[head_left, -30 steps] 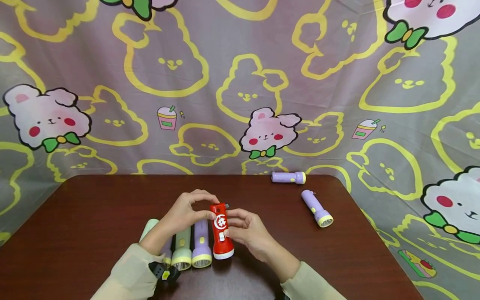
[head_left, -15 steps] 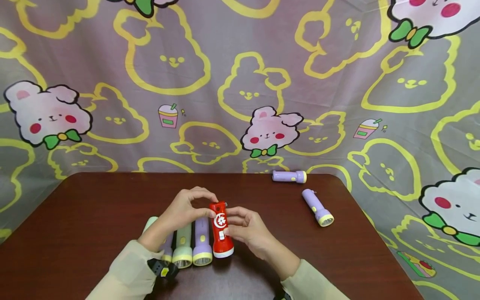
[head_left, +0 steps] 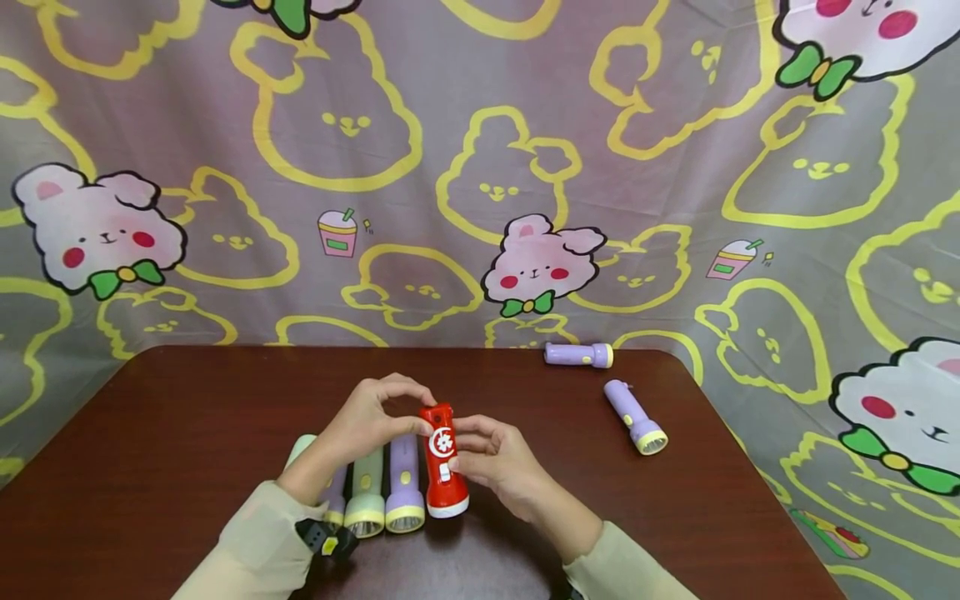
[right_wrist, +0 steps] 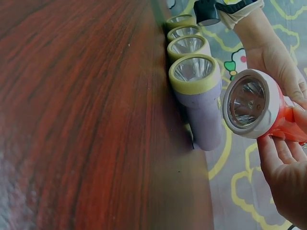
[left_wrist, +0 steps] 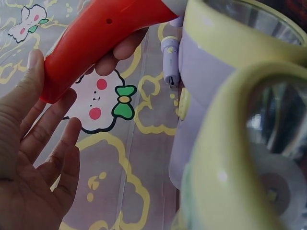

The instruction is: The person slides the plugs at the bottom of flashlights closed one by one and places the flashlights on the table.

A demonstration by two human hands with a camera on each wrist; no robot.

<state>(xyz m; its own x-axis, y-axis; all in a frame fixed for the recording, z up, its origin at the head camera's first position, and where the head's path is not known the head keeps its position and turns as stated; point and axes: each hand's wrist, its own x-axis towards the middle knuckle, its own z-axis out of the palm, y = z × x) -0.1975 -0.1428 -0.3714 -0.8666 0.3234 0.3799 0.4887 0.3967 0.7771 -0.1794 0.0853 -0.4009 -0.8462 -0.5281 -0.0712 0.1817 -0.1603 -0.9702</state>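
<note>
Flashlight [head_left: 447,492], red with a white head rim, is positioned at the near middle of the table [head_left: 187,433], raised off the surface between two hands. Its reflector end points toward the person; its front face carries a white emblem [head_left: 442,442] above a white slide switch [head_left: 445,472].

Left hand [head_left: 375,421]: grip closed on the tail end, thumb against the front face, fingertips at the end of the body. Right hand [head_left: 495,462]: grip narrowed to the width of the body, thumb beside the switch, fingers along the right side and underside.

Directly left of the held unit, four flashlights lie in a row with yellow-rimmed heads facing the person. From left to right: outer green flashlight [head_left: 302,446], partly hidden by the left forearm; inner lavender flashlight [head_left: 337,492], also partly hidden; inner green flashlight [head_left: 367,492]; outer lavender flashlight [head_left: 405,492], nearest to the red unit but apart from it.

Well apart, toward the far right corner, a diagonal lavender flashlight [head_left: 632,412] lies with its head toward the person. Behind it, a crosswise lavender flashlight [head_left: 576,356] lies near the far edge, head to the right.

A patterned cloth [head_left: 408,200] hangs behind the table.
</note>
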